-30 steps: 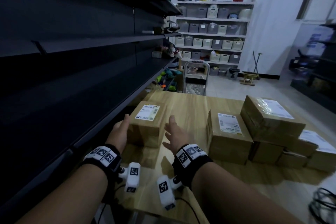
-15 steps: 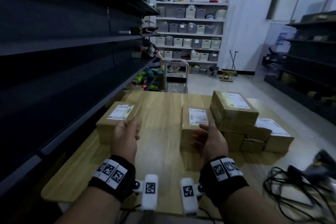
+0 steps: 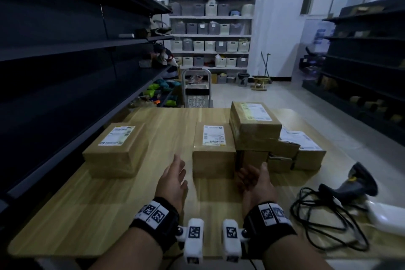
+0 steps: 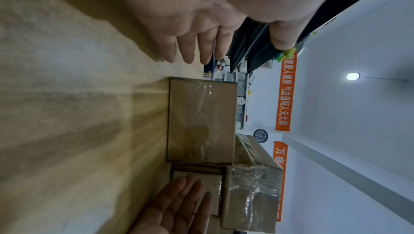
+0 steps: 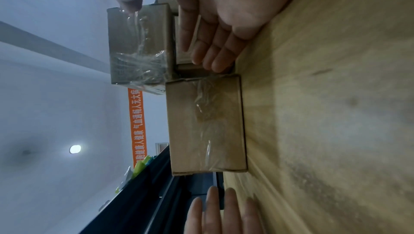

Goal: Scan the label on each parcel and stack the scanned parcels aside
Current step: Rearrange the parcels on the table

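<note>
The left hand has its fingers straight and loosely spread, holding nothing, poised just off the near left corner of the middle parcel. The right hand mirrors it, palm turned inward, fingers straight and close together, empty too, at the parcel's near right corner where it meets the pile of parcels; whether the fingertips touch cardboard cannot be told. The middle parcel sits about the centre of the worktop, label facing up, its right side against the pile, which spreads toward the right edge. A lone parcel, label up as well, lies well apart near the left edge, probably the start of the scanned stack. A scanner with a tangled cable rests near the right near corner, untouched. The middle parcel looks like a stiff, taped cardboard box, likely light enough for two hands; the glossy tape across its near face could be slippery, so the bare cardboard side walls, one palm on each, seem the safest hold. The tight fit against the pile leaves the right fingers little room, so easing the box toward the near edge first would probably open a gap.
</note>
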`<state>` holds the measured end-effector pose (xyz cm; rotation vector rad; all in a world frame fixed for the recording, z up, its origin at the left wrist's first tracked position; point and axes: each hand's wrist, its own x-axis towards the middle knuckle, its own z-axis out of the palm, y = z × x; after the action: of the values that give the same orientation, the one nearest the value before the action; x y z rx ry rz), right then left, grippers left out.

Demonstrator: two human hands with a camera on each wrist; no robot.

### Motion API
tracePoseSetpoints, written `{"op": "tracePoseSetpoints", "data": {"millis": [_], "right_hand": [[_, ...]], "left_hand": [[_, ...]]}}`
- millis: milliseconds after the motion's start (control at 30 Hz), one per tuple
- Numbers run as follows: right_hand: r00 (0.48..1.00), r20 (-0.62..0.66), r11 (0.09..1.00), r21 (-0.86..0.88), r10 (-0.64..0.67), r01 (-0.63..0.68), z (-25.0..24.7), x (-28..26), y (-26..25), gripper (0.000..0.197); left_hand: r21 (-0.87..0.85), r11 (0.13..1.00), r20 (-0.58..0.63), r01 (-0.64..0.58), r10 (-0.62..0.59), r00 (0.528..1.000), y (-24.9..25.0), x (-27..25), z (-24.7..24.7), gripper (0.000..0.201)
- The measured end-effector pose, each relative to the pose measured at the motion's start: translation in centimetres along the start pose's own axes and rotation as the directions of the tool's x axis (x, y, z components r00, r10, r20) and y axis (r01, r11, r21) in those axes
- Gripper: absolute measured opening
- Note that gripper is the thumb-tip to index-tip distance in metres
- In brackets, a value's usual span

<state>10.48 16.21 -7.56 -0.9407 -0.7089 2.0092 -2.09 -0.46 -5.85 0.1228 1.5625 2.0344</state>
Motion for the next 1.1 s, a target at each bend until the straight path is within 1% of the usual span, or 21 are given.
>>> {"op": "tracePoseSetpoints", "data": {"millis": [100, 167, 233, 300, 333, 367, 400, 467, 500, 567, 633, 667, 700, 733, 767, 800, 833, 867, 933, 1033, 1100], "right_hand": [[1.0, 0.018, 0.997, 0.08, 0.003, -0.005, -0.5, 0.6, 0.4, 0.058], [0.999, 0.036, 0.996, 0.088, 0.004, -0.007, -0.5, 0.7, 0.4, 0.06], [0.997, 0.07, 0.999, 0.045, 0.007, -0.01, -0.4, 0.7, 0.4, 0.057], [0.994, 0.112, 1.0, -0.031, -0.001, 0.005, -0.2, 0.5, 0.3, 0.054], [0.992, 0.125, 0.997, -0.08, -0.007, 0.017, 0.0, 0.4, 0.3, 0.055], [0.991, 0.133, 0.991, -0.13, -0.015, 0.032, 0.1, 0.5, 0.5, 0.057], [0.989, 0.144, 0.983, -0.177, -0.021, 0.047, 0.1, 0.5, 0.6, 0.059], [0.988, 0.154, 0.96, -0.274, -0.015, 0.057, 0.2, 0.7, 0.9, 0.067], [0.988, 0.153, 0.95, -0.308, -0.008, 0.055, 0.2, 0.9, 1.0, 0.073], [0.985, 0.175, 0.933, -0.353, 0.001, 0.062, 0.2, 0.8, 1.1, 0.083], [0.977, 0.212, 0.929, -0.364, 0.011, 0.069, 0.8, 0.4, 1.1, 0.102], [0.975, 0.221, 0.927, -0.371, 0.022, 0.063, 1.2, 0.0, 1.2, 0.11], [0.974, 0.224, 0.928, -0.367, 0.021, 0.064, 1.8, -0.5, 1.3, 0.11], [0.973, 0.229, 0.928, -0.366, 0.015, 0.072, 2.5, -1.0, 1.5, 0.102], [0.974, 0.228, 0.925, -0.371, 0.01, 0.077, 3.0, -1.5, 1.8, 0.087], [0.973, 0.231, 0.921, -0.381, 0.006, 0.084, 3.6, -2.1, 2.0, 0.07], [0.971, 0.24, 0.914, -0.396, 0.014, 0.085, 4.1, -2.4, 2.4, 0.058], [0.964, 0.266, 0.904, -0.417, 0.017, 0.099, 4.6, -2.8, 2.7, 0.054], [0.952, 0.304, 0.906, -0.413, 0.042, 0.092, 5.8, -3.6, 3.4, 0.062], [0.938, 0.34, 0.87, -0.481, 0.071, 0.109, 7.2, -4.2, 5.3, 0.067], [0.933, 0.355, 0.849, -0.509, 0.052, 0.146, 7.6, -3.9, 6.6, 0.061]], "left_hand": [[0.015, 1.0, 0.023, 0.012, -0.012, 1.0, -0.7, 0.4, 0.1, 0.083], [0.046, 0.999, 0.038, 0.017, -0.019, 0.999, -1.0, 0.6, 0.4, 0.081], [0.086, 0.996, 0.063, 0.004, -0.01, 0.998, -1.1, 0.8, 0.8, 0.073], [0.111, 0.994, 0.099, -0.02, 0.009, 0.995, -0.9, 1.1, 1.4, 0.056], [0.125, 0.992, 0.11, -0.026, 0.012, 0.994, -0.8, 1.1, 1.5, 0.052], [0.135, 0.99, 0.117, -0.029, 0.013, 0.993, -0.6, 1.1, 1.5, 0.055], [0.142, 0.99, 0.12, -0.025, 0.008, 0.993, -0.5, 1.0, 1.4, 0.063], [0.154, 0.987, 0.135, -0.037, 0.016, 0.991, -0.7, 1.5, 1.0, 0.082], [0.153, 0.987, 0.14, -0.047, 0.025, 0.99, -0.8, 1.5, 1.0, 0.084], [0.155, 0.987, 0.145, -0.052, 0.03, 0.989, -0.2, 0.8, 1.1, 0.071], [0.146, 0.987, 0.135, -0.062, 0.043, 0.99, 0.2, 0.5, 0.9, 0.06], [0.14, 0.988, 0.128, -0.069, 0.051, 0.99, 0.5, 0.4, 0.6, 0.06], [0.141, 0.987, 0.117, -0.073, 0.057, 0.992, 0.9, 0.1, 0.2, 0.063], [0.137, 0.988, 0.103, -0.075, 0.061, 0.993, 1.2, 0.1, -0.4, 0.069], [0.119, 0.99, 0.092, -0.078, 0.068, 0.993, 1.5, 0.0, -1.0, 0.074], [0.103, 0.991, 0.079, -0.09, 0.082, 0.993, 1.7, 0.0, -1.5, 0.075], [0.103, 0.989, 0.065, -0.11, 0.104, 0.993, 2.1, -0.2, -2.1, 0.07], [0.104, 0.987, 0.053, -0.123, 0.118, 0.992, 2.3, -0.2, -2.5, 0.063], [0.087, 0.989, 0.021, -0.122, 0.12, 0.993, 2.7, -0.2, -3.8, 0.056], [0.037, 0.995, -0.03, -0.097, 0.099, 0.995, 3.5, -0.3, -6.1, 0.063], [0.006, 0.998, -0.044, -0.066, 0.066, 0.997, 3.7, -0.5, -7.1, 0.065]]}}
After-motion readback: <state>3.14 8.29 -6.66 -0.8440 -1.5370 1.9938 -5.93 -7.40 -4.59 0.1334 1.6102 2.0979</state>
